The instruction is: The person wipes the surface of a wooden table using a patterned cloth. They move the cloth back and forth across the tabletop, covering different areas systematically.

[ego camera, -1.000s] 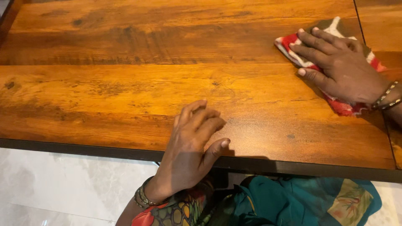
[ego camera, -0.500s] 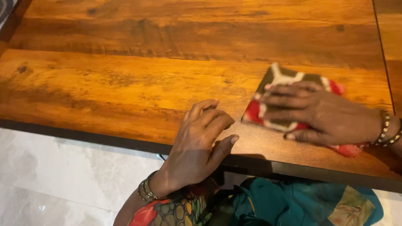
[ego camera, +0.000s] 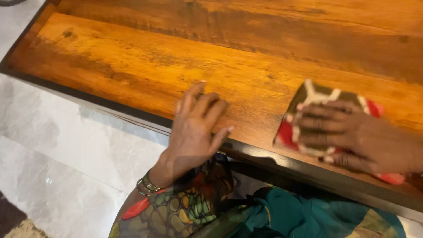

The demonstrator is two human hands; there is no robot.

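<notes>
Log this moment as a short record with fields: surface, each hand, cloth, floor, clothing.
surface: wooden table with a dark edge, seen from above
left hand: flat on the table near its front edge, fingers spread, holding nothing; bangles on the wrist
right hand: pressed flat on a cloth, fingers spread
cloth: folded, red, white and dark patterned, lying on the table close to the front edge
floor: pale glossy tiles beside the table
clothing: teal and multicoloured patterned fabric below the table edge
</notes>
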